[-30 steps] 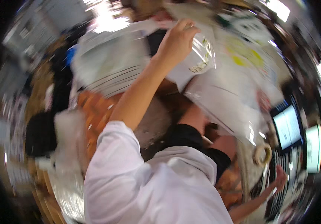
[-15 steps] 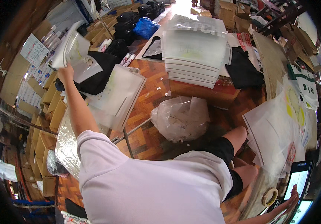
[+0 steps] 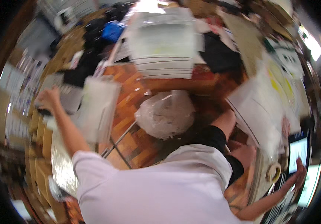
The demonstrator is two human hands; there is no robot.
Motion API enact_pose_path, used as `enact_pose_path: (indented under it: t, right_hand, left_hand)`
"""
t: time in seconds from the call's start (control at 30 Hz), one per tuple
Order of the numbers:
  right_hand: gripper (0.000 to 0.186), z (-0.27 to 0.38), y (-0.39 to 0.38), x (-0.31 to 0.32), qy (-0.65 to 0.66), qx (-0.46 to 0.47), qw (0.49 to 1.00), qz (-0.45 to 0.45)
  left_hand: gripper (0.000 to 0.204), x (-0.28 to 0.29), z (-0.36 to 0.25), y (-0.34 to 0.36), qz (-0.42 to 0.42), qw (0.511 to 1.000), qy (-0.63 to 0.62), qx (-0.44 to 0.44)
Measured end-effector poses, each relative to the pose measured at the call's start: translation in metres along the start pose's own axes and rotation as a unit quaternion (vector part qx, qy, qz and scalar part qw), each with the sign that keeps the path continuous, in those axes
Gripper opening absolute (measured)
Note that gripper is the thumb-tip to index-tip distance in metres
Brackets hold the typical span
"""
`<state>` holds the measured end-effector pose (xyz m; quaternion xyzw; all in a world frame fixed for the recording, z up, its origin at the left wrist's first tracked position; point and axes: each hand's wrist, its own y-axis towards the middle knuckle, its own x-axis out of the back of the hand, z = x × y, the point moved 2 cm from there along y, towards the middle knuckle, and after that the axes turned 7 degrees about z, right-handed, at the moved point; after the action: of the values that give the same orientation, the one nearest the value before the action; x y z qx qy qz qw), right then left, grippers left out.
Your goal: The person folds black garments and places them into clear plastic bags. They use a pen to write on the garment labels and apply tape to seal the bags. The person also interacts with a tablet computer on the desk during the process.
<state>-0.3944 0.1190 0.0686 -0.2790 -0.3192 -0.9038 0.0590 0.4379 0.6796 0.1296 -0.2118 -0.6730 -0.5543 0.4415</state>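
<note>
My left hand [image 3: 48,99] is stretched out to the far left, fingers curled at the edge of a translucent plastic bag [image 3: 69,99]; motion blurs the grip. That bag looks grey where it lies over black cloth [image 3: 79,76]. Beside it is a stack of clear plastic bags [image 3: 100,108]. At the lower right my right hand [image 3: 299,173] has its fingers extended, nearest to a dark-framed device [image 3: 299,153] with a lit screen. Another bright screen [image 3: 310,185] is just beyond that hand.
A bulging clear plastic sack [image 3: 165,115] stands on the wooden floor ahead. Behind it is a tall pile of plastic bags [image 3: 164,48]. Loose plastic sheets [image 3: 255,108] and a tape roll [image 3: 273,173] lie on the right. Cardboard boxes [image 3: 41,175] line the left.
My left hand has moved down, and the bag it held raised is now lowered over the black cloth. The view has shifted and blurred. My right hand stays by the screens.
</note>
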Motion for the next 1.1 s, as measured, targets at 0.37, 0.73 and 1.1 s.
enact_pose_path:
  t: [0.37,0.73,1.1]
  right_hand:
    - [0.027,0.036,-0.004,-0.023,-0.053,-0.031,0.997,-0.051]
    - [0.027,0.002,-0.067,0.029,-0.124,-0.254,0.956,-0.084]
    - [0.024,0.0,-0.061,0.021,-0.119,-0.25,0.959,-0.053]
  left_hand:
    - [0.056,0.121,-0.437,-0.404,0.218,0.505,-0.396,-0.735]
    - [0.041,0.02,-0.6,-0.454,0.31,0.57,-0.422,-0.634]
    - [0.076,0.065,-0.692,-0.391,0.497,0.521,-0.678,-0.147]
